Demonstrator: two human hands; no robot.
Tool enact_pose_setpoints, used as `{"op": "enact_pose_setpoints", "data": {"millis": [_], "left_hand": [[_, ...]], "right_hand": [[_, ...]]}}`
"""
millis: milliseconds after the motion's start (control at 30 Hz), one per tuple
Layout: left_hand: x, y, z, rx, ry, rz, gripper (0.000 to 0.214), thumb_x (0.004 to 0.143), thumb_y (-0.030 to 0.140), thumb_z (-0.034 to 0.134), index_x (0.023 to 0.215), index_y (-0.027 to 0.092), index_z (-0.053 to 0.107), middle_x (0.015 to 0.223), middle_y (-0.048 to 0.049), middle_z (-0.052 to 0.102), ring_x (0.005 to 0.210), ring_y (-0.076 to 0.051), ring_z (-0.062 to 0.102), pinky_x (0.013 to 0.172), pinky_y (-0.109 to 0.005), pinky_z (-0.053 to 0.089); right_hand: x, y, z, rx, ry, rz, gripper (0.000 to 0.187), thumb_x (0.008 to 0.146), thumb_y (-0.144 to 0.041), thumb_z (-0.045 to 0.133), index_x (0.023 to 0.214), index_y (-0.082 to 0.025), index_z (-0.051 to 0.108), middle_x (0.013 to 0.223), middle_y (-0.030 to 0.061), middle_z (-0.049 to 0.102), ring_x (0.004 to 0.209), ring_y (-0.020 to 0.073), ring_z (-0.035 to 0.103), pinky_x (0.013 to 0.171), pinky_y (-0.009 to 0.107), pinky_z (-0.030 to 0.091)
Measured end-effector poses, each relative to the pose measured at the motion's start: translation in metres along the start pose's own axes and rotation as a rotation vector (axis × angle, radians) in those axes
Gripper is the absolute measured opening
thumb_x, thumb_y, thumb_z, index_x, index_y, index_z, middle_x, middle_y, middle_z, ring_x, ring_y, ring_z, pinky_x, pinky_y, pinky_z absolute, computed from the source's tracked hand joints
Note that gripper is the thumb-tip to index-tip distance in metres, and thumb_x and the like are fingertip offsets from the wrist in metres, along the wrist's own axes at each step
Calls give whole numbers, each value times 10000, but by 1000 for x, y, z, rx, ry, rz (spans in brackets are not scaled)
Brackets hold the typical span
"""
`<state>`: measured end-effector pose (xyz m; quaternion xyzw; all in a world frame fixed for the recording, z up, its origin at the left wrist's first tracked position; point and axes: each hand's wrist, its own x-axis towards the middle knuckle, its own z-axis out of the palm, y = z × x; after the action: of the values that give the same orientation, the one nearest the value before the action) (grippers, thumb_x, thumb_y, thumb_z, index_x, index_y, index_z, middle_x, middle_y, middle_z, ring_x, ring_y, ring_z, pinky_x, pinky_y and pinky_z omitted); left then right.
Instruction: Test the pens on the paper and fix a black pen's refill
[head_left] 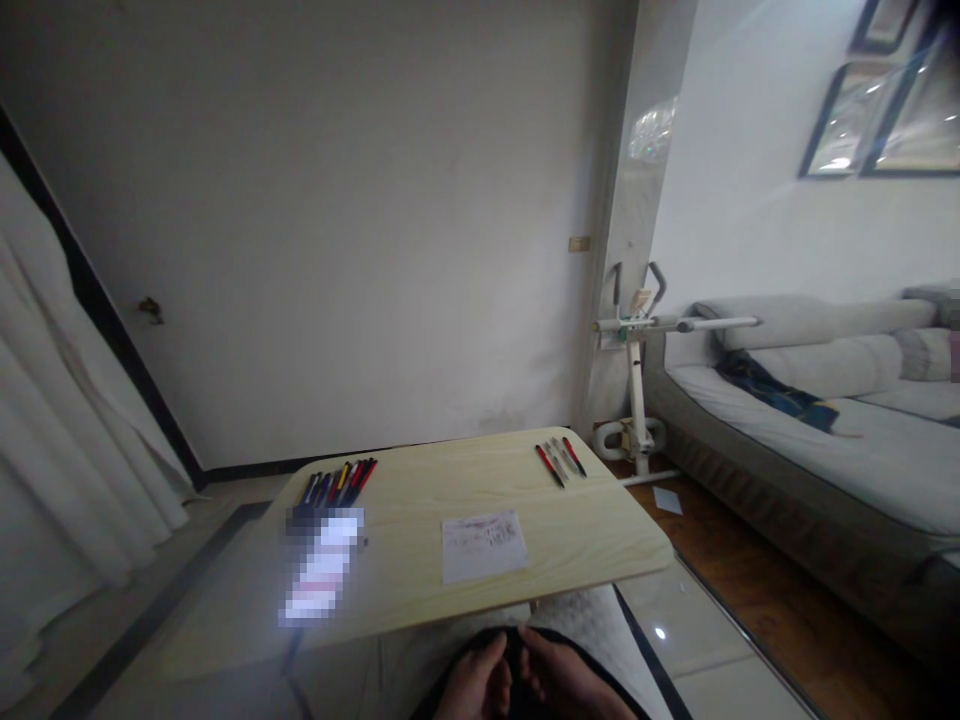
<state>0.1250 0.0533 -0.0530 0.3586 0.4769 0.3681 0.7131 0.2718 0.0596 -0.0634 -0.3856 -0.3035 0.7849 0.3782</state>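
Left hand (pixel 476 688) & right hand (pixel 571 690) lie below the table's (pixel 600 540) near edge, touching each other, fingers loosely curled, nothing gripped. Paper sheet (pixel 484 545) lies loose near that edge; pen row (pixel 337 483) sits at the table's far-left corner, unsecured. Risk, in insp.'s judgement: a knock from beneath the table could shift the sheet or roll pens off.

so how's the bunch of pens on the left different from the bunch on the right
The left bunch holds many more pens than the right bunch, which has about four. The left bunch mixes blue, yellow, red and dark barrels; the right bunch shows only red and grey. The left bunch's far ends lean right; the right bunch's lean left. Both lie flat, side by side, on the table.
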Motion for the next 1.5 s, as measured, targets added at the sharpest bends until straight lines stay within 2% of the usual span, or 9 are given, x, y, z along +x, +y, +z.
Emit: {"op": "enact_pose_setpoints", "data": {"millis": [200, 467, 633, 833, 967, 1233, 1333, 1500], "left_hand": [[1, -1, 0, 14, 31, 3, 561, 478, 692, 586, 472, 135, 531, 369, 12, 433, 341, -82, 376, 411, -239, 229], [3, -5, -1, -9, 32, 31, 543, 508, 662, 595, 461, 123, 547, 371, 1, 446, 340, -84, 380, 410, -240, 240], [3, -6, -1, -58, 11, 48, 516, 532, 631, 608, 443, 129, 527, 384, 0, 462, 352, -82, 396, 411, -232, 252], [4, -7, -1, -68, 25, 33, 529, 520, 660, 590, 455, 141, 516, 377, 19, 431, 348, -75, 372, 403, -230, 241], [6, -7, -2, -56, 8, 21, 512, 509, 642, 606, 474, 137, 529, 414, 6, 465, 369, -78, 388, 415, -239, 261], [4, -9, -5, 19, 76, 5, 451, 494, 564, 655, 482, 128, 538, 411, 14, 459, 377, -87, 411, 434, -247, 274], [2, -8, -4, 29, 91, 9, 407, 518, 514, 656, 470, 128, 538, 410, 12, 458, 386, -87, 414, 440, -244, 281], [3, -8, -3, 21, 55, 14, 371, 552, 461, 634, 433, 126, 527, 391, 6, 450, 367, -83, 400, 420, -238, 263]], "right_hand": [[-2, -2, 3, -46, -3, -44, 485, 705, -558, 513, 512, -116, 563, 417, -32, 454, 384, 53, 393, 429, 206, 238], [1, 2, 0, 16, -55, -36, 457, 701, -546, 522, 578, -110, 586, 476, -17, 506, 422, 57, 422, 440, 200, 252], [-1, 0, 4, 33, -111, -48, 377, 707, -467, 560, 649, -98, 603, 530, -11, 543, 443, 51, 428, 452, 194, 250], [-10, -6, 10, -22, -205, -65, 305, 760, -370, 499, 676, -98, 611, 569, 3, 558, 512, 67, 459, 513, 203, 287], [-11, -8, 10, -50, -194, -66, 271, 752, -323, 491, 657, -99, 609, 561, -3, 543, 500, 61, 446, 504, 205, 272], [-9, -7, 6, -83, -196, -63, 201, 702, -262, 524, 634, -93, 608, 557, -2, 548, 495, 55, 427, 503, 212, 262], [-6, -3, 3, -52, -169, -44, 216, 701, -299, 551, 641, -99, 608, 549, -11, 543, 485, 52, 429, 498, 204, 273], [0, 4, -1, -31, -113, -17, 393, 726, -471, 535, 644, -89, 585, 502, -22, 503, 417, 43, 407, 446, 195, 257]]}}
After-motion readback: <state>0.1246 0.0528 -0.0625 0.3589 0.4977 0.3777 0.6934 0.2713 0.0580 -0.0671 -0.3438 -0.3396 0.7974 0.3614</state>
